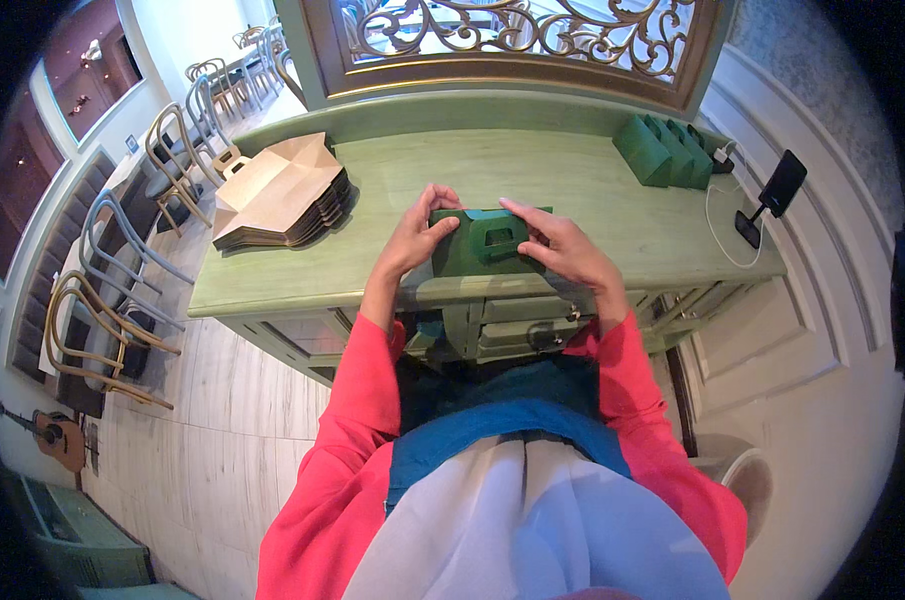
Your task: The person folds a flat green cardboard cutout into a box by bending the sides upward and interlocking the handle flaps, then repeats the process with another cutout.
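A dark green paperboard box (463,251) with a cut-out carry handle is between my hands, near the front edge of the green wooden counter (437,169). My left hand (426,229) grips its left side, thumb on the near face and fingers behind the top. On the right, my right hand (561,244) pinches the box beside the handle slot, with the index finger along the upper edge. The top flaps look partly folded; the far side of the box is hidden from me.
Flat brown kraft carriers (283,199) lie stacked at the counter's left. Several folded green boxes (658,154) stand at the back right. Near the right end are a phone on a stand (779,187) and a white cable (711,225). An ornate partition (512,71) rises behind.
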A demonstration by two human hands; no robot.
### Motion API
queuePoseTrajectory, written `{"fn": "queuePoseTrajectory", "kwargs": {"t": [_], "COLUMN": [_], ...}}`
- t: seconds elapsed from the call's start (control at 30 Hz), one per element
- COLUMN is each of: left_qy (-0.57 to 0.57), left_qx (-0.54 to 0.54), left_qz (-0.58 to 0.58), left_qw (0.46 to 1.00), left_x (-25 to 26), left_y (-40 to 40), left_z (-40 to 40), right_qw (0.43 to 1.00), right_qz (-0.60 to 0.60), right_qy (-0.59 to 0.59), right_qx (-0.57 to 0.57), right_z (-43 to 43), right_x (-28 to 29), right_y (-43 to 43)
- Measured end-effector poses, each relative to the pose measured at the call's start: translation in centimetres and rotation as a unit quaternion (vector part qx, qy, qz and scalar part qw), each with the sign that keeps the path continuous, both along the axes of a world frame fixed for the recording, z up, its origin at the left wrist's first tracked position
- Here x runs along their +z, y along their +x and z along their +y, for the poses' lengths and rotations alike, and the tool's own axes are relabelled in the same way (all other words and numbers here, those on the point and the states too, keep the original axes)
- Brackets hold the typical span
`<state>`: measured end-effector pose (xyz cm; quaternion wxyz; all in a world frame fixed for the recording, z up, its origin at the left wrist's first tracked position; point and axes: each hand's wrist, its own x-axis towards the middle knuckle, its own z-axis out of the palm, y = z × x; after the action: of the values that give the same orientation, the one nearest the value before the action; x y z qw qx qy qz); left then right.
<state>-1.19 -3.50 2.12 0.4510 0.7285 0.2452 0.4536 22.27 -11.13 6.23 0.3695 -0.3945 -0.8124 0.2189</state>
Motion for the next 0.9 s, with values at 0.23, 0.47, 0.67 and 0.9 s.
{"fn": "queuePoseTrajectory", "kwargs": {"t": [0.23,0.47,0.67,0.9], "left_qy": [0.004,0.001,0.011,0.041], "left_qx": [0.004,-0.002,-0.001,0.059], "left_qz": [0.009,0.008,0.008,0.132], "left_qw": [1.0,1.0,1.0,0.989], "left_x": [-0.2,0.2,0.0,3.1], "left_y": [-0.2,0.0,-0.2,0.1], "left_z": [0.0,-0.1,0.0,-1.1], "right_qw": [0.999,0.983,0.97,0.976], "right_qz": [0.044,0.1,0.061,0.015], "right_qy": [-0.014,0.078,0.125,0.105], "right_qx": [-0.017,-0.132,-0.201,-0.188], "right_z": [1.0,3.8,4.2,3.9], "right_x": [0.2,-1.1,-0.7,0.3], "right_y": [-0.8,-1.7,-2.8,-2.5]}}
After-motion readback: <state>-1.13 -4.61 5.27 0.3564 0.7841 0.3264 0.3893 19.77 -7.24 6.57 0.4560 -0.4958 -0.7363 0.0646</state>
